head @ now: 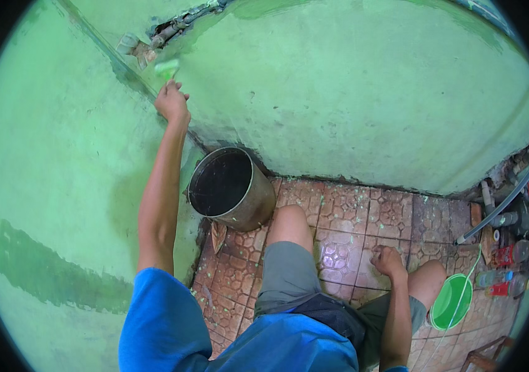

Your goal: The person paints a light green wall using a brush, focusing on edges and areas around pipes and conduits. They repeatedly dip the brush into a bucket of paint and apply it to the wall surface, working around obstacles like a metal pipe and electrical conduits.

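Note:
My left hand (172, 100) is raised to the corner where two green walls meet and grips a paintbrush (166, 69), whose green-coated head is blurred. The brush is close to the green wall (362, 93), just below a broken hole with an exposed pipe (166, 36); whether it touches the wall I cannot tell. Over the tiled floor, beside my right knee, my right hand (389, 261) has its fingers curled, and nothing shows in it. A green bucket (460, 290) stands to the right of that knee, with a thin pale cord (463, 283) across its opening.
A large metal drum (264, 200), dark inside, stands in the corner by my left knee. Several plastic bottles (492, 278) lie at the right beside a grey hose (501, 209) and a pump (524, 217). A wooden frame (483, 355) shows lower right. Flecks dot the patterned tiles (343, 204).

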